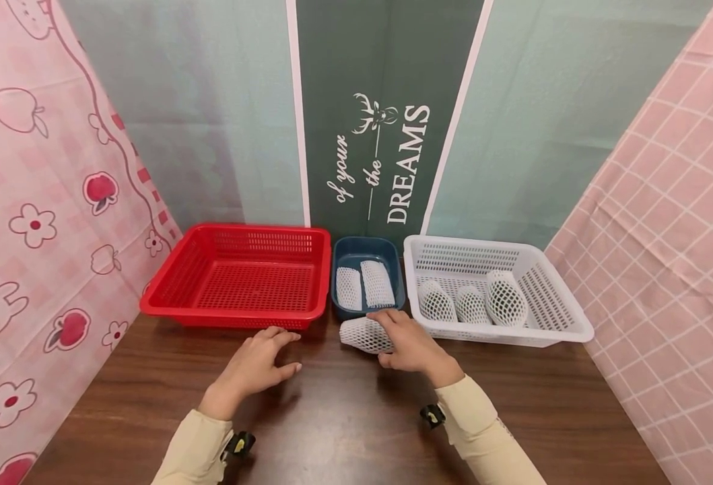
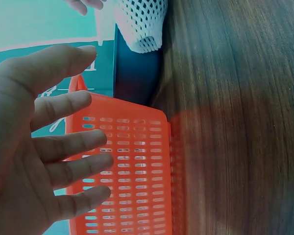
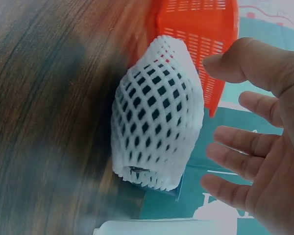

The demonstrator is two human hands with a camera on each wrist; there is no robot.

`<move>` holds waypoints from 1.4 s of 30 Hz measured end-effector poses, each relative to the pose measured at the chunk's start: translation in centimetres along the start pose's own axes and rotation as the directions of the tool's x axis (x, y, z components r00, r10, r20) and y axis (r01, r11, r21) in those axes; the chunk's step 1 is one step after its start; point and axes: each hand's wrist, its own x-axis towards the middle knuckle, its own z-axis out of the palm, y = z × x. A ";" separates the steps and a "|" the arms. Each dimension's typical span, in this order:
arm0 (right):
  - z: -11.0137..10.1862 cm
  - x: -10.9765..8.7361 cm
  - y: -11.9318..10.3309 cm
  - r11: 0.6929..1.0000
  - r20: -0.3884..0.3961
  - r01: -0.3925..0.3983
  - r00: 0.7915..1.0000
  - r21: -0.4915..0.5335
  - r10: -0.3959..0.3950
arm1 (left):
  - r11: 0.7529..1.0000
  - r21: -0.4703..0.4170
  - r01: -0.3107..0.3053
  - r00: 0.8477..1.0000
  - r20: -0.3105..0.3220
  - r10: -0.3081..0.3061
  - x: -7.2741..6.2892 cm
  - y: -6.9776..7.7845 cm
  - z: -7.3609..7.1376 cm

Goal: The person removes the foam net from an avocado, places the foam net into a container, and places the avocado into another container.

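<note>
A white foam net sleeve (image 1: pixel 361 335) lies on the brown table in front of the small blue bin, with something dark showing through its mesh in the right wrist view. My right hand (image 1: pixel 413 343) is beside its right end, fingers spread and relaxed, overlapping it in the head view. In the right wrist view, the sleeve (image 3: pixel 157 117) stands apart from the loosely extended fingers (image 3: pixel 245 142). My left hand (image 1: pixel 256 364) hovers before the red basket (image 1: pixel 235 312), its fingers apart and holding nothing; the left wrist view shows the spread fingers (image 2: pixel 73 144) likewise.
Two flat white foam net sleeves (image 1: pixel 377 284) lie in the blue bin (image 1: pixel 368 242). On the right, a white basket (image 1: pixel 550 266) holds three net-wrapped items (image 1: pixel 506 302). Patterned pink cloths (image 1: pixel 35 168) flank the table, and a green curtain (image 1: pixel 386 54) hangs behind.
</note>
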 end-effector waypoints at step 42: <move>2.8 -4.0 1.2 0.871 -0.245 -0.416 0.844 0.263 0.477 | 0.924 -0.366 0.111 0.981 -0.108 -0.161 3.0 1.9 6.4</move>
